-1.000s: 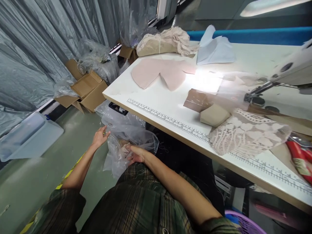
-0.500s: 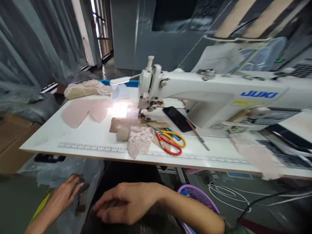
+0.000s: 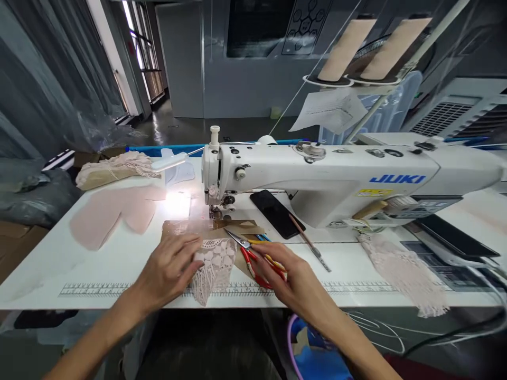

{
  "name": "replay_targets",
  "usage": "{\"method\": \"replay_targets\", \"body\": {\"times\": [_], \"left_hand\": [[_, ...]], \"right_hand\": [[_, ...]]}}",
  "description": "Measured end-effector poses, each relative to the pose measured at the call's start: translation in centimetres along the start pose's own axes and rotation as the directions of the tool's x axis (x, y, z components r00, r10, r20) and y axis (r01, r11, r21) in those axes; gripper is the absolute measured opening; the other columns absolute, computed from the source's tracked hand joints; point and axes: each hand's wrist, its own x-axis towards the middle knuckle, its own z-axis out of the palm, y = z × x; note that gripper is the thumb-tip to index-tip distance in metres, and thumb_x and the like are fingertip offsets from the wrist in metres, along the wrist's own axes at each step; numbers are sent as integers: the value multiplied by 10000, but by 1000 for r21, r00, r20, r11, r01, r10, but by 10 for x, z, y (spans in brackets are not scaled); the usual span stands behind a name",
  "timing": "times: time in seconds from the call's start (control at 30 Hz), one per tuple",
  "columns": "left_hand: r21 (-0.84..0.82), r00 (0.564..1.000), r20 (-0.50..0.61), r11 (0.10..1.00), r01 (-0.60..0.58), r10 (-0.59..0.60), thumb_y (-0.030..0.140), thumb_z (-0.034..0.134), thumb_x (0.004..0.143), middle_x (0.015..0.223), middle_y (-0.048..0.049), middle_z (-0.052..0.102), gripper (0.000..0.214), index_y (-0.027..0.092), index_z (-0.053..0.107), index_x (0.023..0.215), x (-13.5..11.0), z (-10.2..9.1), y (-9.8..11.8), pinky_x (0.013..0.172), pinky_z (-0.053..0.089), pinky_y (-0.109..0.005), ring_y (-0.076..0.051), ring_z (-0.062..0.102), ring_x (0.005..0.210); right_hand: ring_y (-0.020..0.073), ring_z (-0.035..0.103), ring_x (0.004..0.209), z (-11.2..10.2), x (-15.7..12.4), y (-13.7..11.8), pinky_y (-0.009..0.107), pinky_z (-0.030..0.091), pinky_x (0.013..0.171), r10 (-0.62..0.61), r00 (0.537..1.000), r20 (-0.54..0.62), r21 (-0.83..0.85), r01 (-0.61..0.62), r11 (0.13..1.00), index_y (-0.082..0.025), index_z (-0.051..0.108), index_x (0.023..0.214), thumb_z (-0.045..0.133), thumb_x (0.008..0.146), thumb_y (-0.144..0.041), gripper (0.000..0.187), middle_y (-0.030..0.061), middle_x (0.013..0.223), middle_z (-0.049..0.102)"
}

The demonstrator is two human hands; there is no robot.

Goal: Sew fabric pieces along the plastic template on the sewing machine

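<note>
My left hand rests at the left edge of a cream lace piece, thumb and fingertips apart and touching its side. My right hand is closed around the handles of a pair of scissors, with red and yellow grips and the blades pointing up and left. Brown fabric pieces lie behind the lace, partly hidden by my left hand. Just beyond them is the needle area of a white sewing machine.
A black phone and a thin brown-handled tool lie right of the needle. Pink cut pieces and a lace bundle are at left. More pale fabric hangs over the front edge. A purple-rimmed basket stands below.
Both hands have risen from below the table edge onto the tabletop. My left hand has reached the lace, and my right hand has taken hold of the scissors. The view has shifted.
</note>
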Motion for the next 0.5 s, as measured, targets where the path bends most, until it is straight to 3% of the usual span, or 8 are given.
{"method": "replay_targets", "body": {"times": [0.13, 0.23, 0.3, 0.4, 0.5], "left_hand": [[27, 984, 175, 998, -50, 44, 257, 551, 949, 1077, -171, 661, 295, 50, 590, 1156, 23, 20, -6, 759, 563, -440, -279, 633, 935], [2, 964, 209, 985, -170, 166, 154, 545, 934, 918, -104, 683, 105, 106, 637, 945, 27, 26, -8, 666, 535, -366, -227, 637, 799], [-69, 953, 201, 974, -217, 227, 81, 505, 931, 910, -85, 682, 142, 132, 619, 864, 27, 21, -6, 681, 514, -337, -201, 635, 797], [-287, 957, 198, 946, -150, 212, 117, 450, 971, 868, -79, 671, 149, 134, 583, 904, 28, 6, 1, 674, 504, -292, -169, 625, 758], [-475, 966, 241, 879, 35, 92, 165, 406, 1006, 705, -9, 609, 171, 148, 559, 933, 33, -14, -1, 534, 451, -206, -108, 554, 579]], "right_hand": [[298, 646, 1006, 11, -1, 28, 480, 569, 875, -29, 999, -43, -254, 17, 967, -175, 690, 1091, 461, 947, -284, 292, 157, 1080, 643], [266, 662, 984, 16, -5, 35, 420, 596, 840, -25, 1000, -8, -248, 22, 968, -193, 646, 1170, 470, 951, -295, 300, 147, 1152, 594], [243, 675, 947, 18, -8, 35, 380, 610, 802, -22, 1000, 1, -237, 21, 971, -199, 624, 1205, 461, 952, -273, 310, 144, 1169, 576], [224, 684, 873, 18, -10, 33, 356, 622, 747, -41, 999, -7, -235, 38, 971, -171, 631, 1198, 434, 961, -235, 315, 162, 1145, 588], [241, 665, 972, 13, -10, 29, 379, 610, 816, -52, 999, -7, -178, 50, 983, -181, 619, 1231, 444, 964, -212, 320, 149, 1123, 625]]}}
